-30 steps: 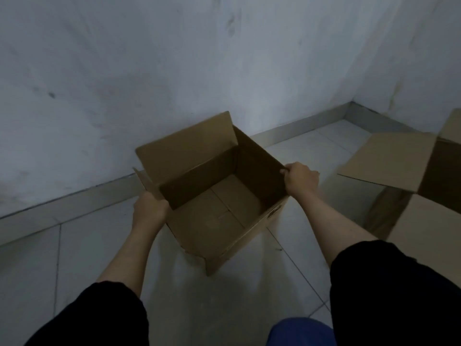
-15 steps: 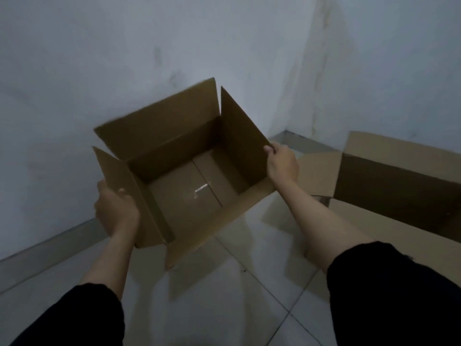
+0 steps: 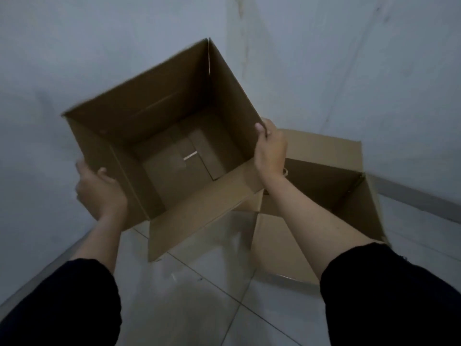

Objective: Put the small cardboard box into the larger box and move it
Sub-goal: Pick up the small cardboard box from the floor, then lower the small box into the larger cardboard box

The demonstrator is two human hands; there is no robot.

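Note:
I hold the small cardboard box (image 3: 174,136) in the air with both hands, its flaps open and its inside empty. My left hand (image 3: 99,191) grips its left wall from outside. My right hand (image 3: 270,148) grips the right wall's top edge, thumb inside. The larger box (image 3: 331,186) stands open on the floor to the right, just behind and below my right hand. The small box's right corner overlaps the larger box's left flap in view.
Grey walls meet in a corner behind the boxes. Glossy floor tiles (image 3: 204,290) lie below, with a skirting strip (image 3: 419,198) along the right wall. My dark sleeves fill the bottom corners.
The small box has been lifted off the floor and carried to the right, towards the larger box. Both hands keep their grip on its sides.

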